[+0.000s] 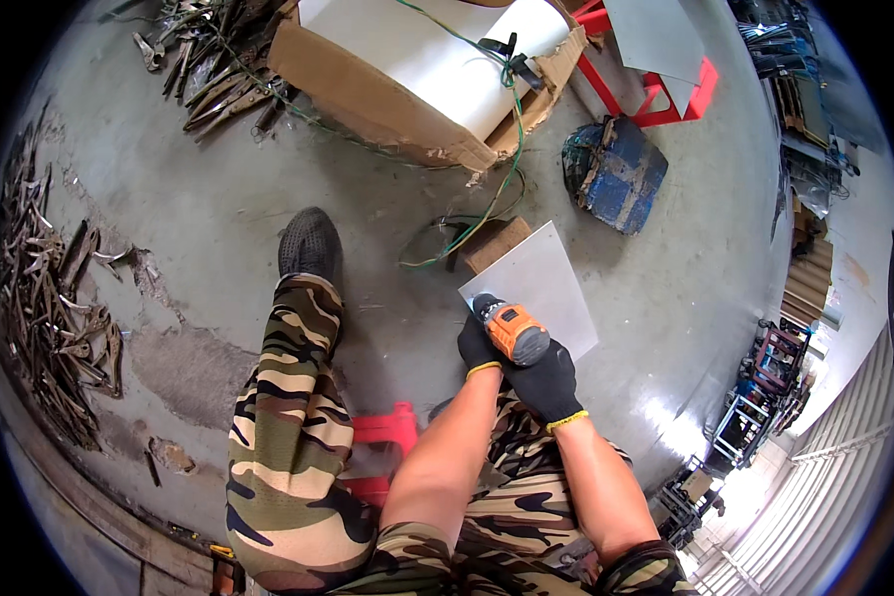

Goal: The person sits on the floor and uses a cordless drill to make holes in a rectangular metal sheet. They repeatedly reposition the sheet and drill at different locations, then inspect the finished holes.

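An orange and black cordless drill [514,332] is gripped in my right hand [544,384], which wears a black glove with a yellow cuff. Its chuck end lies over the left edge of a flat, light grey sheet [551,288]. My left hand [478,345], gloved the same way, is closed at that sheet's near left edge, beside the chuck. The drill partly hides its fingers. Under the sheet's far edge a brown block [497,244] shows. The drill's tip cannot be made out clearly.
A cardboard box [368,94] with a white roll stands ahead, a green cable [512,169] trailing from it. A worn blue block [621,174] and red stool [661,104] are at far right. Metal scrap piles [65,328] lie left. My shoe [309,243] rests nearby.
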{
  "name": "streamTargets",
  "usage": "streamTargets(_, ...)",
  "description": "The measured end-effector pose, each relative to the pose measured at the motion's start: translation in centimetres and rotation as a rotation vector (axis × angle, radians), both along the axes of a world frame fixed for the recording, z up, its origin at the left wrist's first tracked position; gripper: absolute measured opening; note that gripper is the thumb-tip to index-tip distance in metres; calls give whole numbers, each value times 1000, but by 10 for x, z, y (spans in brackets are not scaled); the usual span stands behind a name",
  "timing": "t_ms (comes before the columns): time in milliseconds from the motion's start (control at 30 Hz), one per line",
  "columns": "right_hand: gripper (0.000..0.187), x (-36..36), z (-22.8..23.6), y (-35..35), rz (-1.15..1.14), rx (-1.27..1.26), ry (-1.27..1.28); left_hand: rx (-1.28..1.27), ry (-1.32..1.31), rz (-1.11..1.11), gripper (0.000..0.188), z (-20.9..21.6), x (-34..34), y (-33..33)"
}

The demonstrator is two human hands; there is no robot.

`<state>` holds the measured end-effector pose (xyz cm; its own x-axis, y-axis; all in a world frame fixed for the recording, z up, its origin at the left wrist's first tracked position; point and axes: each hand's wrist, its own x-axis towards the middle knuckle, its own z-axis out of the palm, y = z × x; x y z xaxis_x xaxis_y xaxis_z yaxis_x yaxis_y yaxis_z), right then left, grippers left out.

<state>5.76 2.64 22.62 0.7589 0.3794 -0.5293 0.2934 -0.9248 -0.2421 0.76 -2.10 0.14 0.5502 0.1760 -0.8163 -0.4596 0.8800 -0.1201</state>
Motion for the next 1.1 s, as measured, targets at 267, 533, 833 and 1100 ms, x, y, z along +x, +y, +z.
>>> streamTargets(267, 31, -3, -11, 10, -43, -35, 51, 580, 199, -477, 37, -29, -4, -19)
streamTargets(533, 38, 0, 14, -3, -263, 53, 226, 691, 508, -839, 19, 12, 0, 13)
streamTargets(833, 49, -5, 87, -38, -833, 700, 283, 652, 485, -668, 35, 73, -2, 65)
streamTargets(1100, 43, -8, 158, -54, -1028, 991, 146, 659, 327, -739, 50, 76, 0, 111)
